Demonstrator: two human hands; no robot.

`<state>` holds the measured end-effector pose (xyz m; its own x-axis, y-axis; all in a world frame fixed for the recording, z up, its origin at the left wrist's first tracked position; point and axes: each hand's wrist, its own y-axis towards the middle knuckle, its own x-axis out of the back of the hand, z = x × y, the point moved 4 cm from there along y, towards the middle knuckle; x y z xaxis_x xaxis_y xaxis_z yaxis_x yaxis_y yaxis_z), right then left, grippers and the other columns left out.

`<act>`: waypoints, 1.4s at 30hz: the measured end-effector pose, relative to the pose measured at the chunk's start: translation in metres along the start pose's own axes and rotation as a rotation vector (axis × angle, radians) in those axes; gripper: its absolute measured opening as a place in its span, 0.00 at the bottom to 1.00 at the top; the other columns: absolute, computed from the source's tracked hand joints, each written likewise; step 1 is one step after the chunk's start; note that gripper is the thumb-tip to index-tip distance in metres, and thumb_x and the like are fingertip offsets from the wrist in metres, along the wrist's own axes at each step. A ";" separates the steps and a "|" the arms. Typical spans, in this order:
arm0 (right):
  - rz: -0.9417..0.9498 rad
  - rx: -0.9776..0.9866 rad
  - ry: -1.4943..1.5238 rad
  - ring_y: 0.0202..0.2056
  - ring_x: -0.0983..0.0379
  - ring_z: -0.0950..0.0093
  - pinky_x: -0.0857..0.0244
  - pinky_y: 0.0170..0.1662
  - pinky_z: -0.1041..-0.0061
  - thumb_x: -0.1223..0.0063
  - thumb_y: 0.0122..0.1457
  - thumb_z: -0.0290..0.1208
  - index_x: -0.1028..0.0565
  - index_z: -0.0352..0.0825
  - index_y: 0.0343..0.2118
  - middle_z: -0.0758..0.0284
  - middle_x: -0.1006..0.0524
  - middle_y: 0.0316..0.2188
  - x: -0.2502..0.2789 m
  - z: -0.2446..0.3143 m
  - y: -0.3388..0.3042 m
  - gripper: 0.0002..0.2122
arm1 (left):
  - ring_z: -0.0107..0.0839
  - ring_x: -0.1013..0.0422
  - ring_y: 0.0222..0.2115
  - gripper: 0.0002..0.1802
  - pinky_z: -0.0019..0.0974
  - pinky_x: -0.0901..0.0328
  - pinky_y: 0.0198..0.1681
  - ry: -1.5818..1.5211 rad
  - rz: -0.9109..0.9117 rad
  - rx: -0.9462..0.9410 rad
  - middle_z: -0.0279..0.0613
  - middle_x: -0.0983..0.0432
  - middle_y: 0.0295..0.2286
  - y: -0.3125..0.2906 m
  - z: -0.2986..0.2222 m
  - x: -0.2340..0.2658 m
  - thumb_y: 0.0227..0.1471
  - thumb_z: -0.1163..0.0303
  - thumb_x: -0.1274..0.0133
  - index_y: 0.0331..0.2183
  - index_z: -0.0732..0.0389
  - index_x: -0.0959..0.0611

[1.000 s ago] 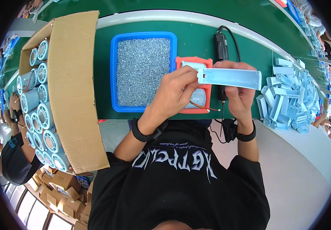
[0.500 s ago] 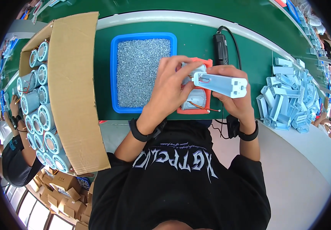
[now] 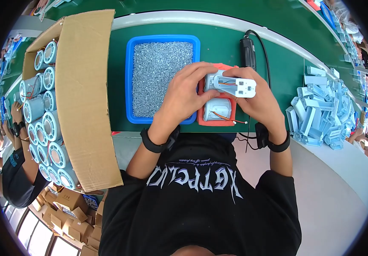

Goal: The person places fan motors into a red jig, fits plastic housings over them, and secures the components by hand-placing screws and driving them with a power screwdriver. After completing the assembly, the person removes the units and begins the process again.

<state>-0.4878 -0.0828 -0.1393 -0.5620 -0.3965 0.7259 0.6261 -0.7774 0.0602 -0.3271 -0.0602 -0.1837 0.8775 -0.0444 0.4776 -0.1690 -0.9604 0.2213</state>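
A pale blue plastic handle housing [image 3: 244,88] sits end-up against the upper pale blue cylindrical motor [image 3: 210,79], with orange wires showing inside its channel. My right hand [image 3: 258,100] is closed around the housing from the right. From the left, my left hand [image 3: 186,89] grips the upper motor, thumb and fingers on either side of it. That motor lies in a red padded holder [image 3: 201,121]. In the holder's lower pocket lies a second motor [image 3: 218,107], its wire lead and white plug hanging to the right.
A blue tray [image 3: 129,81] of small screws stands left of the holder. Farther left is an open cardboard box [image 3: 83,102] of cylindrical motors. A black electric screwdriver [image 3: 248,53] with a cable lies behind my right hand. Loose plastic housings [image 3: 314,106] are heaped at right.
The housing has moved left and swung from pointing out to the right to standing more end-up at the upper motor. My right hand has turned with it.
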 end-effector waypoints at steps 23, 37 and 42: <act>0.145 0.011 -0.203 0.38 0.31 0.57 0.35 0.40 0.65 0.44 0.47 0.22 0.32 0.33 0.38 0.61 0.28 0.35 0.006 0.015 0.014 0.14 | 0.43 0.32 0.46 0.27 0.42 0.37 0.50 0.129 -0.004 -0.084 0.42 0.27 0.44 -0.004 0.003 0.002 0.35 0.77 0.39 0.44 0.58 0.23; 0.057 0.004 -0.275 0.35 0.30 0.57 0.35 0.35 0.62 0.44 0.45 0.22 0.32 0.34 0.37 0.60 0.28 0.30 0.002 0.021 0.018 0.15 | 0.45 0.31 0.44 0.25 0.43 0.35 0.47 0.103 -0.052 -0.072 0.44 0.27 0.42 -0.003 -0.001 -0.005 0.34 0.75 0.37 0.41 0.60 0.22; 0.003 0.013 -0.214 0.34 0.29 0.56 0.35 0.35 0.61 0.45 0.45 0.21 0.32 0.34 0.36 0.59 0.28 0.30 0.003 0.015 0.021 0.13 | 0.47 0.32 0.43 0.25 0.44 0.36 0.47 0.097 -0.047 -0.043 0.46 0.28 0.41 -0.005 -0.001 -0.009 0.34 0.78 0.40 0.41 0.63 0.23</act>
<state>-0.4679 -0.0934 -0.1258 -0.4338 -0.2847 0.8549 0.6352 -0.7695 0.0661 -0.3349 -0.0551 -0.1882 0.8376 0.0297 0.5454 -0.1492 -0.9481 0.2807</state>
